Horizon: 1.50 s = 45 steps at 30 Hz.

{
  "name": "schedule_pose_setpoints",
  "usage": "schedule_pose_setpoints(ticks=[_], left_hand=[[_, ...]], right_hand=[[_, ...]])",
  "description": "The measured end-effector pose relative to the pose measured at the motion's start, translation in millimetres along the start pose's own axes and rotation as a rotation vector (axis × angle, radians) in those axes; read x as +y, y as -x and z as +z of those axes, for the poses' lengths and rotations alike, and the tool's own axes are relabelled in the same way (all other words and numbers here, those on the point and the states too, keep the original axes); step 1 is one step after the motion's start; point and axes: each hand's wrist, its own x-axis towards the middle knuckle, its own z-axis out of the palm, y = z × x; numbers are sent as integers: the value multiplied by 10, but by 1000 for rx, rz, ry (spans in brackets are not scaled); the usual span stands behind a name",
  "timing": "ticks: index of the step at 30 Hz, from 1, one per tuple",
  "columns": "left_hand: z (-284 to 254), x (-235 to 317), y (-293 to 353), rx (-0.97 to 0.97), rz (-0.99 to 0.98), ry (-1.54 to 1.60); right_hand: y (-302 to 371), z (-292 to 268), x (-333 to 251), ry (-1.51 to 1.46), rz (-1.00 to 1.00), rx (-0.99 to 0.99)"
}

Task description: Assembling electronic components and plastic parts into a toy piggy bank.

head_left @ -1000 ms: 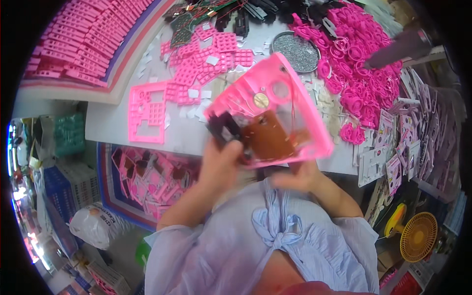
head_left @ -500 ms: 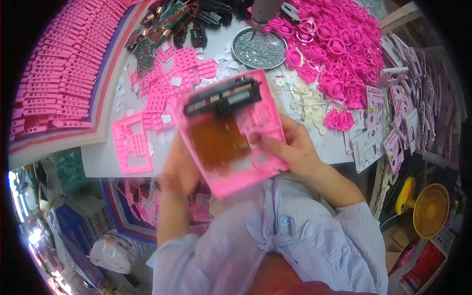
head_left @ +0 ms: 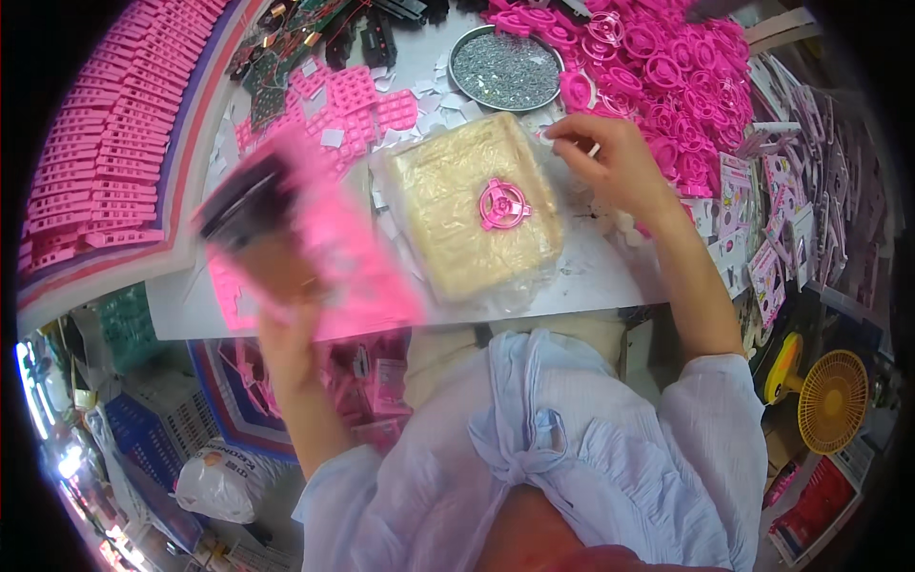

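Left hand (head_left: 289,334), left of centre: closed on the lower edge of a pink plastic shell (head_left: 357,276), motion-blurred, held tilted at centre left over the table's front edge. Inside the shell: a glossy black block (head_left: 246,202) and a flat brown panel (head_left: 276,267), details smeared.

Right hand (head_left: 615,167), upper right of centre: thumb and fingers curved, narrow gap, small white bit at the fingers; cannot tell whether it is gripped.

Centre: squarish tan pad (head_left: 443,219) in crinkled clear film, a spoked pink ring (head_left: 503,204) lying on it. Above, a round dish (head_left: 452,69) of grainy silvery metal bits (head_left: 505,69). Upper right: heaped glossy pink rings (head_left: 672,86). Upper centre left: gridded pink pieces (head_left: 353,91). Upper left: ribbed rows of slotted pink parts (head_left: 114,143).
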Motion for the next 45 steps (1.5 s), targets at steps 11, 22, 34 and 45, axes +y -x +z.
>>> schedule_pose_setpoints(ticks=[11,22,34,45], left_hand=[[1073,-194,13,-350,-121,-412],[1070,-78,-205,-440,58,-1227],[1479,-188,-200,-760,671,-1182],[1614,-333,-211,-792,642,-1170]], right_hand=[[290,253,-225,-375,157,-177],[167,292,-299,427,-5,-196],[191,-129,166,376,-7,51],[-204,-20,82,420,37,140]])
